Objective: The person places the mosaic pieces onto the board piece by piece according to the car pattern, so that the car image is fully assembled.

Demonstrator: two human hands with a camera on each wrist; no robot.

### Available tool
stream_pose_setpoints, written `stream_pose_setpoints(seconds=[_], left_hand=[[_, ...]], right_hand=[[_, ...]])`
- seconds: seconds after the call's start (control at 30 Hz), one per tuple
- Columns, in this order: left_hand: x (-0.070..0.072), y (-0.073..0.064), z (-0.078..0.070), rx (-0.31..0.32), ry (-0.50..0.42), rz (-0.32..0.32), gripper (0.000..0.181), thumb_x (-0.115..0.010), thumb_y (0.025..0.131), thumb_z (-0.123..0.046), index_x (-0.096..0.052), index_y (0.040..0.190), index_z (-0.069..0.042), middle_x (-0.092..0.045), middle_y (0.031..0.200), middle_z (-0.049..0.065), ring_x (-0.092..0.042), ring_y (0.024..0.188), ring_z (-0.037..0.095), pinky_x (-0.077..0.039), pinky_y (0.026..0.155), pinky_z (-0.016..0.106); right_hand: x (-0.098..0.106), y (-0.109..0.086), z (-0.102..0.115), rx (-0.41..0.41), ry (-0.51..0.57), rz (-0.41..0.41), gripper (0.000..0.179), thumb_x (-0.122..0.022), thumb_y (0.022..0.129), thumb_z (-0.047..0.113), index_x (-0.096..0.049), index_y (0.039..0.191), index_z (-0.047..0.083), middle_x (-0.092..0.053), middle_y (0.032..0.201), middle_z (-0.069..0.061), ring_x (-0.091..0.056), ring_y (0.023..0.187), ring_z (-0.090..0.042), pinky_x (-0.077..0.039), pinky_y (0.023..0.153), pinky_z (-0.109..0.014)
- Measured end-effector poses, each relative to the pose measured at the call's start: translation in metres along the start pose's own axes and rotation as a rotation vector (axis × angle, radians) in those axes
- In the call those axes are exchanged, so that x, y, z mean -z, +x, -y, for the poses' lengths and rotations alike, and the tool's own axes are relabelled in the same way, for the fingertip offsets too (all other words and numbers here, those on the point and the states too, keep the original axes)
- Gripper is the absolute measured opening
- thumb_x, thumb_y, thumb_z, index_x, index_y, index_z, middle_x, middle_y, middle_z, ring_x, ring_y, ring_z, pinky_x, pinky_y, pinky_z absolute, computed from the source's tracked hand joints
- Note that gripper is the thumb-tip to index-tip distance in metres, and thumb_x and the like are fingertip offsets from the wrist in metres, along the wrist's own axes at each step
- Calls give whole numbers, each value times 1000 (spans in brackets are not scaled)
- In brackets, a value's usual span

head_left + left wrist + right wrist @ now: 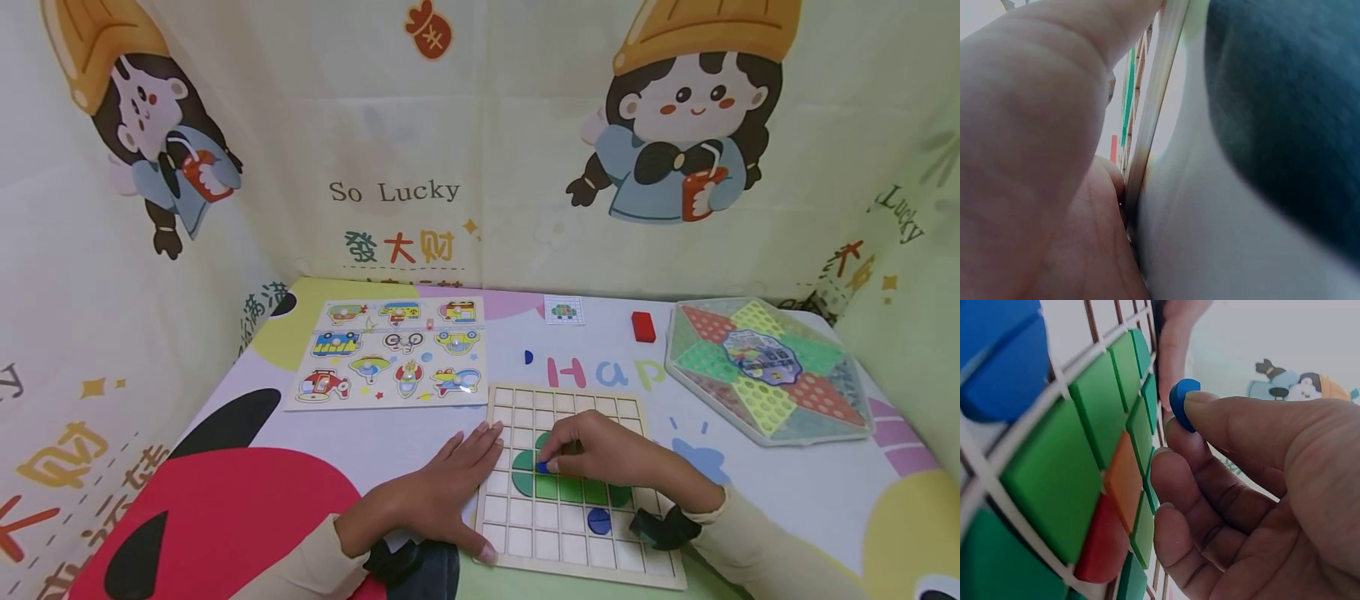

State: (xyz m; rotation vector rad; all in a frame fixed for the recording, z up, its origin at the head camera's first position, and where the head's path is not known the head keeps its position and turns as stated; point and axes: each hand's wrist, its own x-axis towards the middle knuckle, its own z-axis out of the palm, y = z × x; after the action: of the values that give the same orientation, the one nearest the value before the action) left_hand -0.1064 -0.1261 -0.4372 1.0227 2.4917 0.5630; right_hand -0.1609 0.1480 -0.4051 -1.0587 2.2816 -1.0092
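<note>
A wooden grid board (510, 537) lies in front of me in the head view. My right hand (600, 450) is over its middle and pinches a small blue half-round piece (1179, 405) between thumb and index finger. Beneath that hand sit green square pieces (1054, 478), an orange piece (1124, 481) and a red rounded piece (1104, 544), set in the grid. Two blue half-rounds (599, 522) form a disc in a lower cell. My left hand (450, 487) rests along the board's left edge, fingers straight and thumb at the lower left corner.
Behind the board lie another blue half-round (528, 357), a pattern card (563, 310) and a red block (643, 327). A vehicle peg puzzle (390, 396) is at back left. To the right lies a hexagonal star-patterned game box (765, 358). Printed cloth (510, 167) walls the table's back and sides.
</note>
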Motion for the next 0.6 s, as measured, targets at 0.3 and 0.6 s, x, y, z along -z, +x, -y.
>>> stream_pose_setpoints(seconds=[0.3,0.6], left_hand=[[1,-1,-2,4,2,0,120,-67,72,-72,-10,157,-9,5,163,1,9,147,21,-1,115,53],[-1,1,1,-5,5,-7,121,-66,72,-72,-10,157,-8,6,163,1,10,147,21,0,115,53]], right_hand=[[-13,-12,8,43,49,34,9,-72,89,9,-76,93,16,-68,88,13,-61,78,-3,-54,71,-24],[-25,-17,12,72,-2,96,11,-72,89,10,-76,93,18,-66,88,16,-57,78,1,-52,69,-22]])
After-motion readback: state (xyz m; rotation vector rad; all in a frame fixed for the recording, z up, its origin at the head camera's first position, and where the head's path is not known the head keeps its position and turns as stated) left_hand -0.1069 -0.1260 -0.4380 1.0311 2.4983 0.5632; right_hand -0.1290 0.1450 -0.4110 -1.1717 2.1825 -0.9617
